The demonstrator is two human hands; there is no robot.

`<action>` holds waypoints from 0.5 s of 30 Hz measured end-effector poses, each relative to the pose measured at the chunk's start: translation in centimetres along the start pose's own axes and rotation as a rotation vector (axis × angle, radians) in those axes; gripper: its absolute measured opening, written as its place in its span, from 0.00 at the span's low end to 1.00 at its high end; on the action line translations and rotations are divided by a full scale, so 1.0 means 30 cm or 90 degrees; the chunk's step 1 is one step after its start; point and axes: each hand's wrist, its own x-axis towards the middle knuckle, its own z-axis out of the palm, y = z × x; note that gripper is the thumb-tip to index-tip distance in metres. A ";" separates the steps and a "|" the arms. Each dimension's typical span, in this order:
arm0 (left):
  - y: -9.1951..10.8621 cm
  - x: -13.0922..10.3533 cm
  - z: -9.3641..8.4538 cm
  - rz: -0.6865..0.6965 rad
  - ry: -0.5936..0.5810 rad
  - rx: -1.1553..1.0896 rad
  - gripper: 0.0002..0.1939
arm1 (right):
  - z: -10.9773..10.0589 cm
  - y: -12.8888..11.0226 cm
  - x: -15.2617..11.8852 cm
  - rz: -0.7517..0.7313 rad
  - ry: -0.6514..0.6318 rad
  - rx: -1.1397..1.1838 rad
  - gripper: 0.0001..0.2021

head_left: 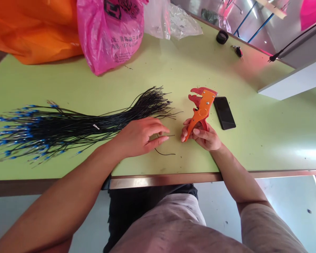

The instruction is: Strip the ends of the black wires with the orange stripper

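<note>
My right hand (204,136) is wrapped round the handles of an orange and red wire stripper (204,105), its jaws pointing up and to the left, parted. To its left, my left hand (147,136) pinches a thin dark wire (171,135) between thumb and fingers, the short end sticking out toward the stripper. Beyond and beside that hand lies a big bundle of black wires (107,121), with blue connector ends (28,130) fanned out at the far left. Another wire end (164,154) curves on the table below my left fingers.
A black phone (224,113) lies right of the stripper. Pink (110,42) and orange bags (37,31) stand at the back left, beside clear plastic bags (183,23). Black tape (222,37), keys (237,51) and a plug (273,58) are at the back right, near a white panel (295,82).
</note>
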 end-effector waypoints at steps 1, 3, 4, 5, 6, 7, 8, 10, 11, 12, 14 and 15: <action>-0.002 -0.006 0.004 0.001 -0.040 0.008 0.18 | 0.000 0.000 0.000 0.005 0.007 -0.005 0.22; 0.000 -0.017 0.007 -0.008 -0.096 0.009 0.19 | 0.000 0.000 -0.001 0.011 0.013 -0.012 0.23; 0.003 -0.020 0.004 -0.016 -0.112 -0.002 0.19 | -0.001 0.000 0.000 0.013 0.012 -0.013 0.24; 0.007 -0.022 0.001 -0.023 -0.126 -0.021 0.19 | -0.001 -0.001 0.000 0.015 0.012 -0.012 0.24; 0.011 -0.022 -0.004 -0.028 -0.134 -0.045 0.19 | -0.001 -0.002 0.001 0.016 0.010 -0.010 0.24; 0.014 -0.020 -0.009 -0.028 -0.132 -0.068 0.18 | -0.001 -0.002 0.002 0.017 0.009 -0.007 0.24; 0.016 -0.017 -0.014 -0.027 -0.114 -0.084 0.18 | -0.002 -0.003 0.004 0.018 0.009 -0.004 0.23; 0.017 -0.010 -0.021 -0.038 -0.025 -0.083 0.17 | -0.001 -0.004 0.007 0.020 0.009 0.004 0.23; 0.015 -0.007 -0.023 -0.058 0.037 -0.065 0.16 | -0.001 -0.005 0.009 0.023 0.007 0.008 0.23; 0.011 -0.005 -0.024 -0.084 0.096 -0.037 0.16 | 0.000 -0.006 0.010 0.026 0.005 0.011 0.23; 0.000 -0.001 -0.023 -0.140 0.171 0.030 0.15 | 0.002 -0.008 0.012 0.032 0.005 0.013 0.22; -0.005 0.000 -0.020 -0.160 0.185 0.065 0.14 | 0.003 -0.009 0.013 0.034 0.006 0.013 0.22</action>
